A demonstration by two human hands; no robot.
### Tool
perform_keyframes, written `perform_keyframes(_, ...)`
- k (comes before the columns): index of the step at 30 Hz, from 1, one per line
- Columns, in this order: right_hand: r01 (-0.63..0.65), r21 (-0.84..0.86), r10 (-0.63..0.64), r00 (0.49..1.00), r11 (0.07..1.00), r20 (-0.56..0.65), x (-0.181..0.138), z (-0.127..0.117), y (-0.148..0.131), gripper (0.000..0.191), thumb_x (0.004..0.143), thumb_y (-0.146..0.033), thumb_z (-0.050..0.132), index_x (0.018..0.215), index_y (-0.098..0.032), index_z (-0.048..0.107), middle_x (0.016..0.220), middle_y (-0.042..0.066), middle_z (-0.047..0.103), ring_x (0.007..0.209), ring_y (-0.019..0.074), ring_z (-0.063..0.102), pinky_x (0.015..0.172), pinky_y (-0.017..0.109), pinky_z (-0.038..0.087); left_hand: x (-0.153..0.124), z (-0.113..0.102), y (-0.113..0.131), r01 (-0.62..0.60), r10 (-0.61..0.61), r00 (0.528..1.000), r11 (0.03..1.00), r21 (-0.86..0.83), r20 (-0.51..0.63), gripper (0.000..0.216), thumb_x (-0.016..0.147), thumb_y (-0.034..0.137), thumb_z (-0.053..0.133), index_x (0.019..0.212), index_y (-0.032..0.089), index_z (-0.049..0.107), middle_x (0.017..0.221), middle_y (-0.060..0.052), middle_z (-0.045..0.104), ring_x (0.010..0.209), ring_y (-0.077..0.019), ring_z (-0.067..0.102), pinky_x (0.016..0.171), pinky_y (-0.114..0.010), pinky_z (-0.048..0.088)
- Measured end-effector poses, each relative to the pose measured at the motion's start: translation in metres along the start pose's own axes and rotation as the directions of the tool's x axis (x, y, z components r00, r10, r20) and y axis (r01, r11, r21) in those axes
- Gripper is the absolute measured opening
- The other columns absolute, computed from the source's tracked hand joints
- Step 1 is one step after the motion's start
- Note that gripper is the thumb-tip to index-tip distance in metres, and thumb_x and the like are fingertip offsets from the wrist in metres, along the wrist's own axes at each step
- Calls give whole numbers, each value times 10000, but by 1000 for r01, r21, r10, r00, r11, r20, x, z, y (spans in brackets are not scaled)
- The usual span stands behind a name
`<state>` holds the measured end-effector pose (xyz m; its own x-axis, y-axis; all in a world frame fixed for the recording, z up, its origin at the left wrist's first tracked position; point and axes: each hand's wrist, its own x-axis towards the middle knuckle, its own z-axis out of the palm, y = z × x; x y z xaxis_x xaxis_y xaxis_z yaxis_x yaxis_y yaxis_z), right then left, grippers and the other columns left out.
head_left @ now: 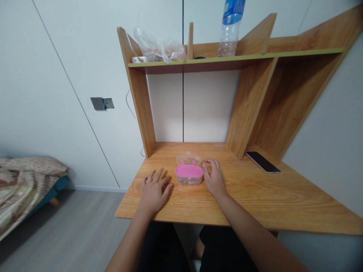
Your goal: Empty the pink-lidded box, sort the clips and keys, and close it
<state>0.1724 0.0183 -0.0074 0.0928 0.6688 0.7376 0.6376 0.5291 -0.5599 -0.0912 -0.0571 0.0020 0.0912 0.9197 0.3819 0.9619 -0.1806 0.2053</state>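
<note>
A small clear plastic box (189,181) with a pink inner tray (189,171) stands on the desk between my hands. Its clear lid (188,159) is tipped back behind it, with a pink handle showing through. What lies inside the clear lower part is too blurred to make out. My left hand (154,190) rests on the desk to the left of the box, fingers spread and holding nothing. At the right end of the box, my right hand (213,176) is beside or lightly touching it, thumb and fingers apart.
A phone (263,162) lies on the desk (255,200) at the right. Above, the shelf (204,64) carries a plastic bag (161,47) and a water bottle (230,32). Upright wooden panels flank the desk's back. A bed (31,181) stands at the far left.
</note>
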Motion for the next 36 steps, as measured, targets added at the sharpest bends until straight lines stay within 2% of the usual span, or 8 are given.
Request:
perform_keyframes(9,-6,12,6,1000,1000,-7,0,0,1,186,967,-324,474,1077,-223,585,1079,115,621,1055,295,585,905,478,511,1,0,0,-21,22,999,999,-43,26,346,968,458,467,1179,334,712,1512,-15,506,1391,-344,386,1101,-573,275)
perform_keyframes(12,-7,8,7,1000,1000,-5,-1,1,2,183,964,-324,480,1073,-223,586,1081,114,623,1050,291,587,906,473,510,1,0,0,-28,29,999,999,-47,30,362,973,448,460,1232,327,682,1486,-18,536,1375,-330,408,1096,-554,284)
perform_keyframes(18,0,0,0,1000,1000,-9,-1,0,2,185,959,-325,487,1076,-221,586,1069,111,623,1044,290,590,904,462,509,2,4,-1,-18,18,999,1000,1,29,377,967,483,448,1216,339,691,1510,-18,508,1394,-358,380,1100,-583,256)
perform_keyframes(24,8,1,-8,1000,1000,-3,0,1,1,169,961,-310,488,1074,-220,577,1066,109,615,1046,290,587,919,469,503,1,4,0,0,0,1000,1000,15,30,395,969,514,425,1204,339,691,1478,-24,543,1398,-374,368,1103,-598,236)
perform_keyframes(36,-3,-3,3,1000,1000,5,0,0,0,181,960,-316,486,1079,-223,585,1089,113,627,1059,292,587,902,462,509,0,1,-1,-12,13,1000,998,-60,9,376,968,448,461,1252,303,660,1489,-42,530,1378,-320,405,1108,-539,276)
